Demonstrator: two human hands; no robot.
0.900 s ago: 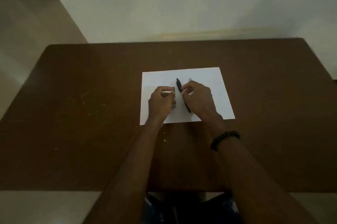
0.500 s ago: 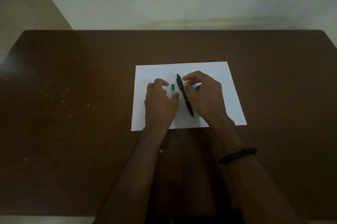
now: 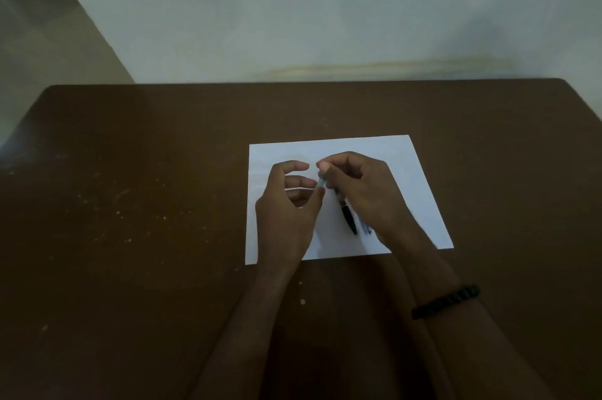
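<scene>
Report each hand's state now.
Left hand: fingers curled, thumb by the small green piece; grip cannot be told.
Right hand: pinches the small green piece.

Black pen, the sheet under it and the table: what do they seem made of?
Black pen: probably plastic, smooth dark barrel. Sheet: thin matt white paper, lying flat. Table: likely wood or laminate, dark brown, matt, pale specks. The green piece the right hand pinches is too blurred to judge.
</scene>
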